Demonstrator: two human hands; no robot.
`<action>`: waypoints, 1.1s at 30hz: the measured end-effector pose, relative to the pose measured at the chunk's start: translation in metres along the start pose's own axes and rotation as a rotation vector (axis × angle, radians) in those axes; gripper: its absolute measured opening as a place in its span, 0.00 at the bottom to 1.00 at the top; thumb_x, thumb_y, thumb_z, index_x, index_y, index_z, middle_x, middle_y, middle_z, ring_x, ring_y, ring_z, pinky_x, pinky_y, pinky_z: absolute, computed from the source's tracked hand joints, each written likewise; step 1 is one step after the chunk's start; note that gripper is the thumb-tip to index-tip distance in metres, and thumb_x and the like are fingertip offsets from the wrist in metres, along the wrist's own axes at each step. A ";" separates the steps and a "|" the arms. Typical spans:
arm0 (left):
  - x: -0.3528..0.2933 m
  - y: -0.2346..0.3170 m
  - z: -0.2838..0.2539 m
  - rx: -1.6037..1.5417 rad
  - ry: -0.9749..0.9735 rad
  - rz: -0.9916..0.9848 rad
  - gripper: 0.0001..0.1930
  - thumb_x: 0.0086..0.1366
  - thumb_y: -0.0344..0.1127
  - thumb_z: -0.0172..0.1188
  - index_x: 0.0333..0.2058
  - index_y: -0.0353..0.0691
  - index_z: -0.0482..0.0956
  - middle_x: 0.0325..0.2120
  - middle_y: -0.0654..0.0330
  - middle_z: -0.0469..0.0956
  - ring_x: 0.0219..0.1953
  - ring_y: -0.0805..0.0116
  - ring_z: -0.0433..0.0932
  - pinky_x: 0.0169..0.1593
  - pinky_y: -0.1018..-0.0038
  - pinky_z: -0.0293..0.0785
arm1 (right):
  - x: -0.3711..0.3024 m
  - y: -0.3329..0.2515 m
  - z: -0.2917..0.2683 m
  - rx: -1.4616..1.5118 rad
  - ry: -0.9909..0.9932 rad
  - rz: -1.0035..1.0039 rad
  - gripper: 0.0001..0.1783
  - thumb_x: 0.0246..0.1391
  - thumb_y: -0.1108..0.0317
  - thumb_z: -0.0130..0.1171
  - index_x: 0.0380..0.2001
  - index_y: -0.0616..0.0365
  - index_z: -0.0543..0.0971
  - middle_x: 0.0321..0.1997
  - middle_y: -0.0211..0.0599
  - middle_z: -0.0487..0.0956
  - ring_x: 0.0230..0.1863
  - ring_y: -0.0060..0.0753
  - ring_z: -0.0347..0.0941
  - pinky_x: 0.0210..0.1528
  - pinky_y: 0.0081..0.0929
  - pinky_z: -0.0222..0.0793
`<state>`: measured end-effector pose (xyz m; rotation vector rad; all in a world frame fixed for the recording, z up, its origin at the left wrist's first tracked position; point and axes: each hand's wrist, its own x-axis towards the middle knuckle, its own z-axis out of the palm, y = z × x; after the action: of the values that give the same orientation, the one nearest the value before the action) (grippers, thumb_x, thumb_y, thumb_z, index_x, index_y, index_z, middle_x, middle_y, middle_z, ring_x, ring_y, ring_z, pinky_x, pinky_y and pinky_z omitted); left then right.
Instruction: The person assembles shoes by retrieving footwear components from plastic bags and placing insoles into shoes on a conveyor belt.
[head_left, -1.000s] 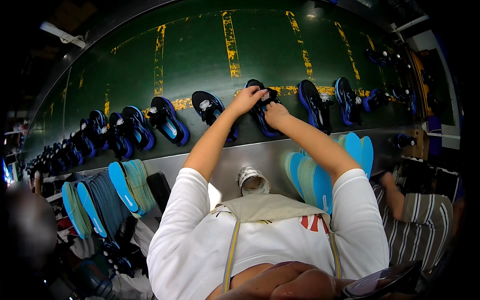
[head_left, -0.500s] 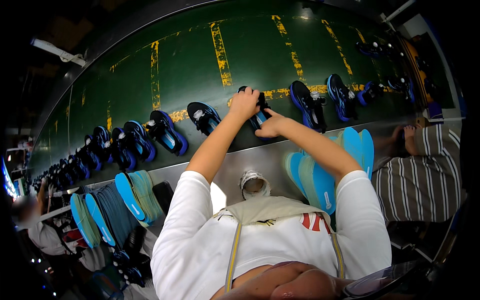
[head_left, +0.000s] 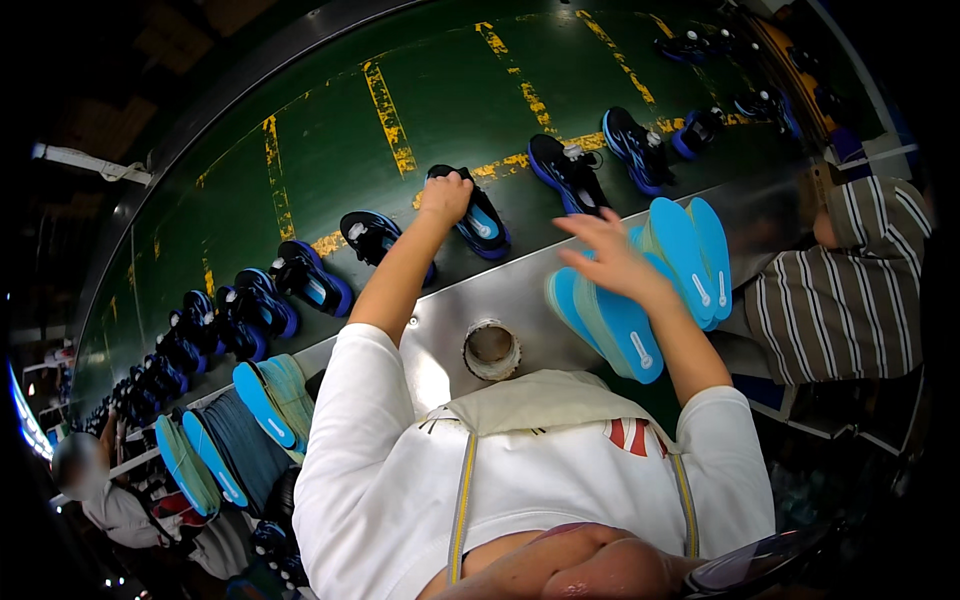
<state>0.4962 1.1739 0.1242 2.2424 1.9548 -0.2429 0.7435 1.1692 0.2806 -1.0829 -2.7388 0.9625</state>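
Note:
My left hand [head_left: 446, 197] is closed on the front part of a black and blue sneaker [head_left: 492, 240] lying on the green work surface. A light blue insole shows inside that shoe's opening. Off to the right, my right hand [head_left: 612, 256] is in the air, slightly blurred, fingers apart and holding nothing. It is over a stack of light blue insoles [head_left: 625, 325] with pale green edges, beside a second blue insole stack [head_left: 690, 255]. Whether it touches the insoles I cannot tell. Just left of my left hand, another sneaker [head_left: 365, 232] is partly covered by my forearm.
A long row of sneakers [head_left: 315, 278] runs left along the green surface [head_left: 330, 150]. More sneakers [head_left: 570, 170] stand to the right. A round metal-rimmed cup [head_left: 492, 350] is before me. Insole bundles [head_left: 235, 450] hang at lower left. A person in striped clothing [head_left: 840, 300] is at right.
My right hand has left the sneaker and moved right to the insole stacks, its fingers spreading. My left hand stays on the sneaker. The whole view has shifted, with the shoes now further left.

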 end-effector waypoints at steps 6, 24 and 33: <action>0.000 -0.002 -0.008 0.033 -0.084 -0.011 0.09 0.53 0.34 0.42 0.31 0.42 0.71 0.32 0.56 0.71 0.34 0.61 0.73 0.33 0.67 0.68 | -0.115 0.027 -0.029 -0.283 0.221 0.449 0.23 0.43 0.61 0.51 0.45 0.57 0.66 0.47 0.44 0.65 0.49 0.42 0.60 0.54 0.39 0.45; 0.018 0.015 -0.076 -2.332 0.260 -0.516 0.07 0.47 0.30 0.48 0.14 0.43 0.61 0.09 0.67 0.56 0.08 0.78 0.51 0.12 0.82 0.45 | -0.172 0.032 -0.011 0.086 0.292 0.655 0.27 0.46 0.64 0.49 0.49 0.63 0.58 0.48 0.54 0.63 0.47 0.52 0.60 0.46 0.33 0.58; 0.073 0.133 -0.052 -1.069 0.290 -0.177 0.35 0.48 0.49 0.57 0.50 0.37 0.53 0.30 0.45 0.72 0.34 0.52 0.72 0.39 0.70 0.67 | -0.185 0.035 -0.031 0.116 0.371 0.583 0.14 0.50 0.67 0.45 0.36 0.65 0.71 0.41 0.53 0.69 0.40 0.45 0.67 0.40 0.27 0.62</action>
<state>0.6391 1.2380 0.1597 1.4271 1.7298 0.9296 0.9119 1.0890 0.3188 -1.8664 -2.0807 0.8351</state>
